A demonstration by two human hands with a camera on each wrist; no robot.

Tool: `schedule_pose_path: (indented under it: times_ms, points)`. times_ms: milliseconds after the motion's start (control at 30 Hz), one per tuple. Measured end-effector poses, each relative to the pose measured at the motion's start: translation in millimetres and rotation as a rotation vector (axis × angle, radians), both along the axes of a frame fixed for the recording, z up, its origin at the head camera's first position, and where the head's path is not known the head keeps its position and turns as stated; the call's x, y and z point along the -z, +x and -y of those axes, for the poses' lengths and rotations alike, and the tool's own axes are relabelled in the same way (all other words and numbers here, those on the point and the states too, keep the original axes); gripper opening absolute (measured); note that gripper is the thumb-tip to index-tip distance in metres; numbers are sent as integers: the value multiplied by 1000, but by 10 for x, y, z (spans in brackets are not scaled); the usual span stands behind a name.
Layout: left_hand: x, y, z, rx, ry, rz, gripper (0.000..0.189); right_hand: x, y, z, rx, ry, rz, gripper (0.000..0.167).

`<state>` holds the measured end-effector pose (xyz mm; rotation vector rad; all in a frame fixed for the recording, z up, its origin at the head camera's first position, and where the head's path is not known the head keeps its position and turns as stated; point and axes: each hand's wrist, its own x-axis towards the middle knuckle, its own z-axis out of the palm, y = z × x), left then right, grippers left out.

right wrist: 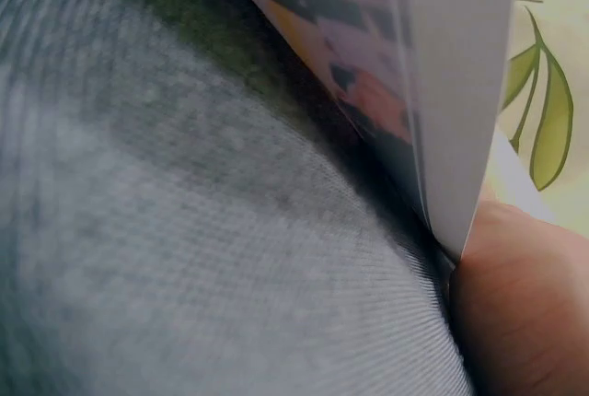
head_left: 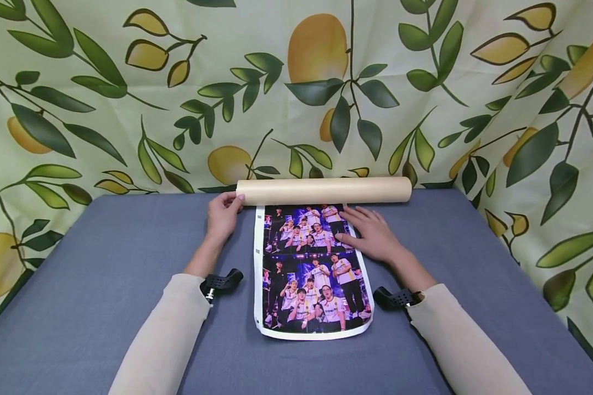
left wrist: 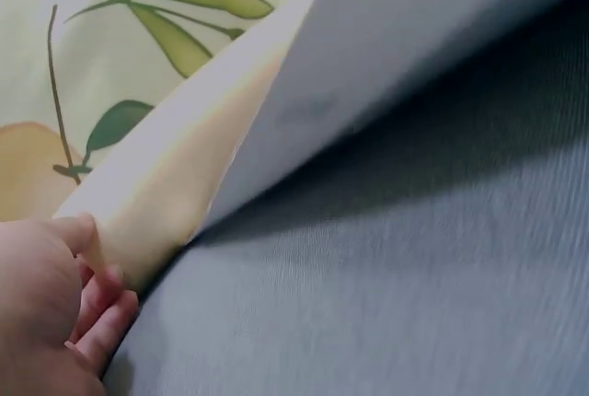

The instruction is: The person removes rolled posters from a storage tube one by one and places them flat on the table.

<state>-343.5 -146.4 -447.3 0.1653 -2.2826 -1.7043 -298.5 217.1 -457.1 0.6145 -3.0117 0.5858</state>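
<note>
A long cream-coloured roll [head_left: 323, 191] lies crosswise at the back of the table. My left hand [head_left: 222, 216] grips its left end, thumb on the front; in the left wrist view the fingers [left wrist: 103, 318] curl at that end. From under the roll a glossy printed sheet [head_left: 316, 291] with a white border runs toward me, showing the same group photo twice, one above the other. Its near end curves up off the table. My right hand [head_left: 373, 233] rests with spread fingers on the sheet's right edge, just in front of the roll. The right wrist view shows this hand [right wrist: 525, 308] against the raised white border [right wrist: 451, 110].
A grey-blue cloth [head_left: 128, 241] covers the table. Right behind the roll hangs a curtain [head_left: 257, 109] printed with leaves and yellow fruit, which also runs down both sides. Black straps [head_left: 222, 281] circle both wrists beside the sheet.
</note>
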Motion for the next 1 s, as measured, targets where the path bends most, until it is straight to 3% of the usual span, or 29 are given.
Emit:
schedule_pose_path:
  times_ms: [133, 300, 433, 600, 733, 867, 1000]
  points:
    - [-1, 7, 94, -9, -48, -7, 30, -5, 3, 23, -7, -8, -9, 72]
    - [-25, 19, 144, -53, -14, -21, 31, 4, -10, 37, 40, -80, -35, 70]
    - [-27, 53, 191, -45, -13, 9, 35, 28, -15, 42, 79, -109, -31, 68]
    - [-48, 140, 342, -69, -27, 36, 36, 36, -29, 65, 77, -123, -18, 68]
    - [-63, 150, 415, -80, 28, 14, 34, -1, -37, 61, 79, -156, -28, 66]
    - [-48, 121, 391, -49, 98, 4, 35, -12, -23, 20, 130, -300, -57, 57]
    - [-26, 110, 367, -34, 126, 39, 38, -1, -5, 2, 219, -551, -181, 41]
